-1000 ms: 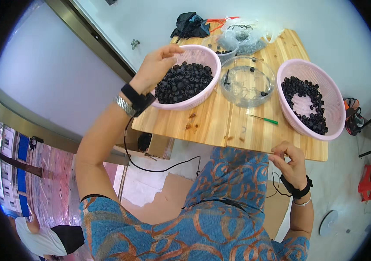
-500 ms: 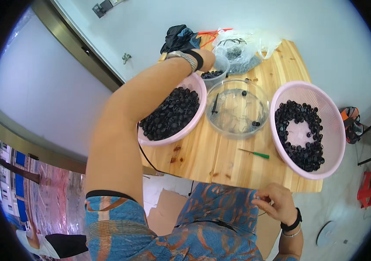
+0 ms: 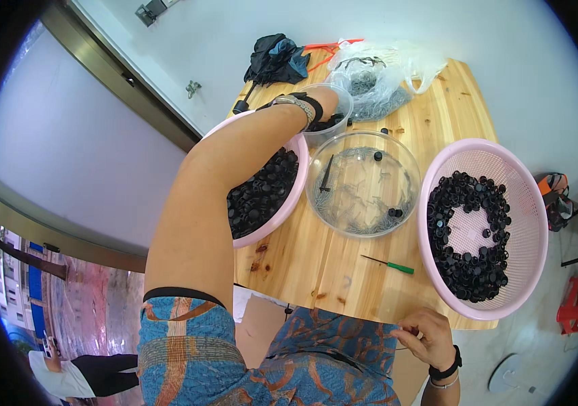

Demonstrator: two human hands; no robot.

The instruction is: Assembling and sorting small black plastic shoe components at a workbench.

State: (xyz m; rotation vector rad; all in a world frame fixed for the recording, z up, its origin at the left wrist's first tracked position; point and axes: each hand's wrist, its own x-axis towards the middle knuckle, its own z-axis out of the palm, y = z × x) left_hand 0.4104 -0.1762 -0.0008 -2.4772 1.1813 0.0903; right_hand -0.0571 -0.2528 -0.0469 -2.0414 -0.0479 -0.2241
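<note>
So the left hand [image 3: 326, 101] is stretched way out over the table, dipping into a small clear tub [image 3: 333, 116] at the far side. The wrist and watch hide the fingers, so I can't tell if they're pinching something or just spread. The tub has some dark bits in it, looks like the same black caps [image 3: 262, 193] that fill the pink bowl [image 3: 287, 206] right under the forearm.

The right hand [image 3: 427, 338] is down at the near edge, fingers closed narrow on the hem of the blue patterned shirt [image 3: 333, 352], or maybe something tiny, hard to say.

Between them sits a big clear bowl [image 3: 363, 183] with thin metal pins scattered in it plus a few caps. To the right is a pink basket [image 3: 485, 227] with caps ringed round a bare middle. A green-handled screwdriver [image 3: 387, 264] lies on the wood just near of the clear bowl. Far side has a plastic bag [image 3: 377, 78] and a black umbrella [image 3: 275, 61].

If it were me, I'd keep that forearm lifted so it doesn't drag caps out of the pink bowl, and pick from the tub with fingertips only.
</note>
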